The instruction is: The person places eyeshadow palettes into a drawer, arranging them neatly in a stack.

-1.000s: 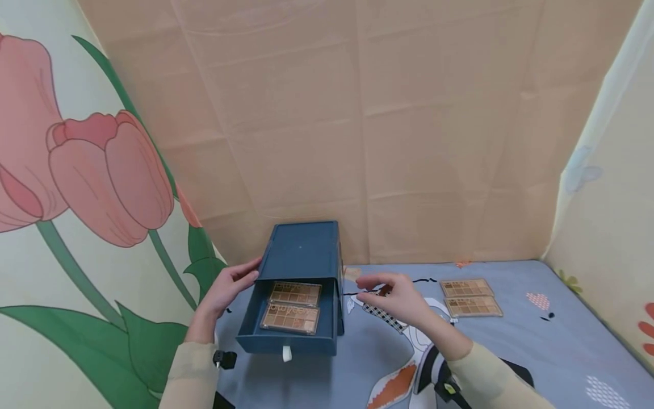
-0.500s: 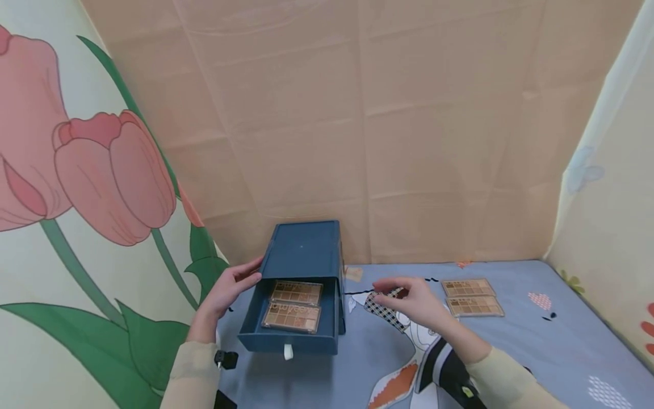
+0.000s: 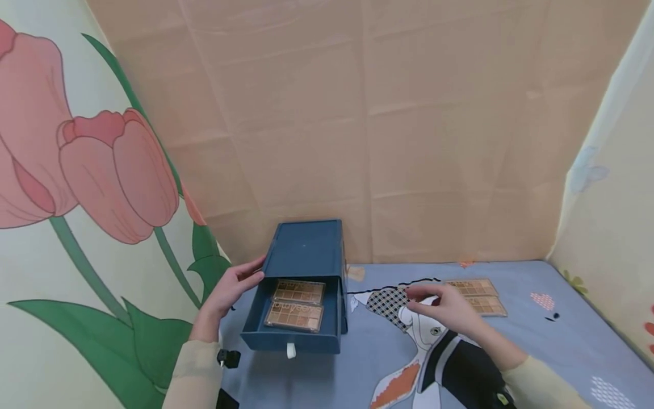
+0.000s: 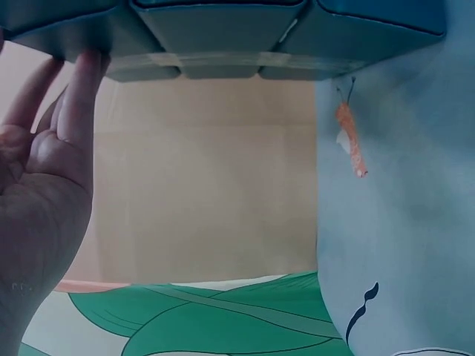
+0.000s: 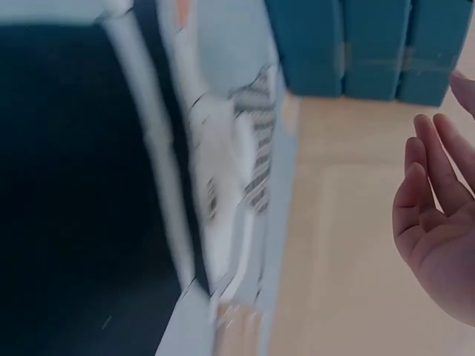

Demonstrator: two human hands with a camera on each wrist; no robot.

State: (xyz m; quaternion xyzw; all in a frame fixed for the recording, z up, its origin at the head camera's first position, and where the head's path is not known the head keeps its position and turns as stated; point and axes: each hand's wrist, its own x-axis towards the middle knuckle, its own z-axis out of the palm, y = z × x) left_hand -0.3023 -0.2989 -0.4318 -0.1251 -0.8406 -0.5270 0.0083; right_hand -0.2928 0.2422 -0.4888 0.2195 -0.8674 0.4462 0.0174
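A dark blue drawer box (image 3: pixel 306 247) stands on the table with its top drawer (image 3: pixel 265 342) pulled out. Two eyeshadow palettes (image 3: pixel 293 317) lie in that drawer, one behind the other. My left hand (image 3: pixel 227 291) touches the box's left side near its front top corner, fingers mostly straight, as the left wrist view also shows. Holding nothing, my right hand (image 3: pixel 452 309) hovers right of the box with loosely bent fingers. It partly covers two more eyeshadow palettes (image 3: pixel 487 305) that lie on the cloth. In the right wrist view the right hand (image 5: pixel 441 222) is at the edge.
A blue printed cloth (image 3: pixel 368 346) covers the table, with a rabbit figure drawn on it. A white pull tab (image 3: pixel 291 350) hangs at the drawer front. Behind stands a tan sheet (image 3: pixel 409 142), and a tulip-patterned wall (image 3: pixel 30 272) rises on the left.
My right hand has moved rightward, away from the drawer box and towards the palettes on the cloth. The left hand stays at the side of the box.
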